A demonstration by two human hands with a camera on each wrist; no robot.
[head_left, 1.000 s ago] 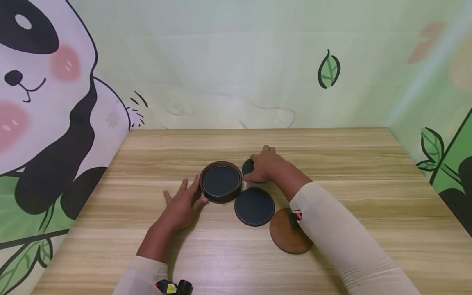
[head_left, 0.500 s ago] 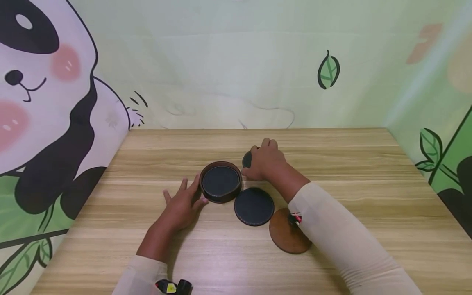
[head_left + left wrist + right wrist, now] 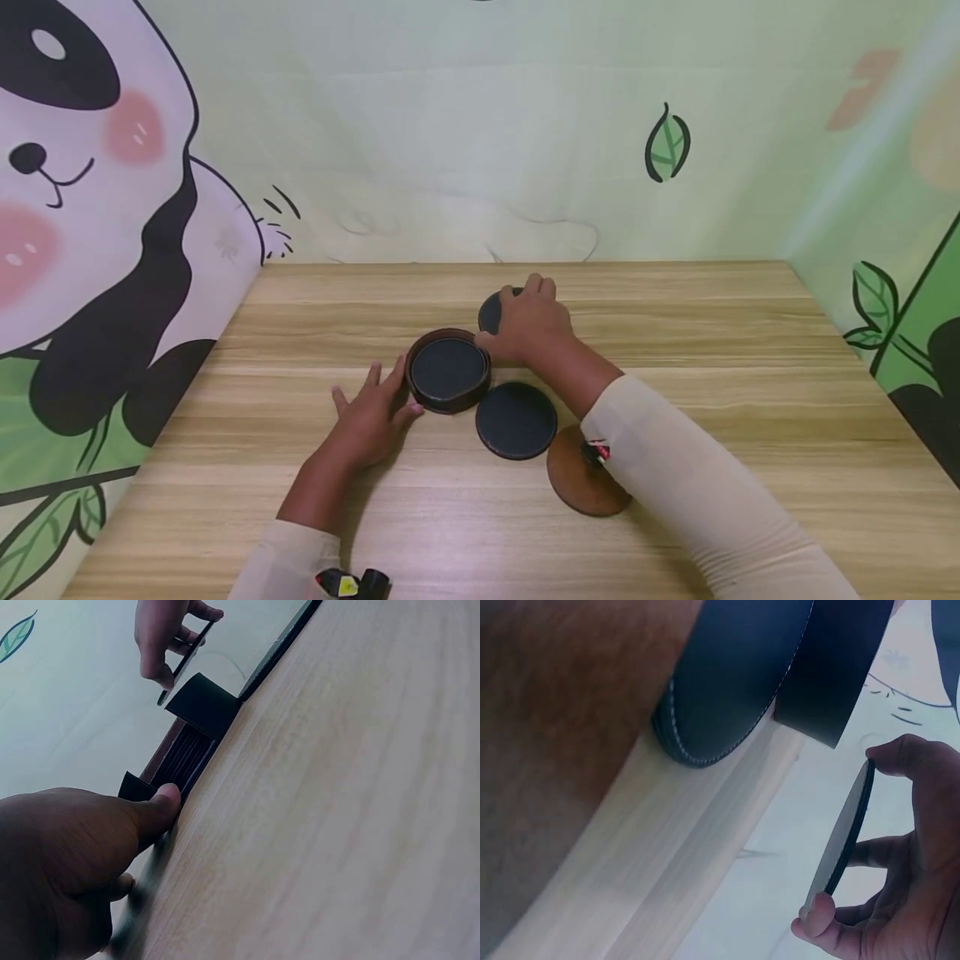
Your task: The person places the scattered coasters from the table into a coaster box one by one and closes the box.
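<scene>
A round dark coaster holder [image 3: 459, 406] stands on the table with a stack of coasters [image 3: 184, 754] inside; the top coaster [image 3: 448, 369] shows a dark face. My left hand [image 3: 372, 425] rests against the holder's left side, fingers spread and straight, thumb [image 3: 166, 801] touching its front by the side opening. Behind and right of the holder, my right hand [image 3: 534, 325] pinches a dark coaster [image 3: 490, 313] by its edges. In the right wrist view this held coaster [image 3: 845, 832] is raised and tilted, a pale face showing, thumb at one edge and fingertips at the opposite edge.
A dark stitched coaster [image 3: 517, 421] lies on the table at the holder's front right. Beyond it lies a brown coaster [image 3: 585, 479], partly under my right sleeve in the head view. The wooden table [image 3: 675, 308] meets a painted wall [image 3: 450, 125] at the back.
My right hand has moved back and then left with the coaster, which now sits just behind the holder's right rim in the head view. My left hand and the holder stay put.
</scene>
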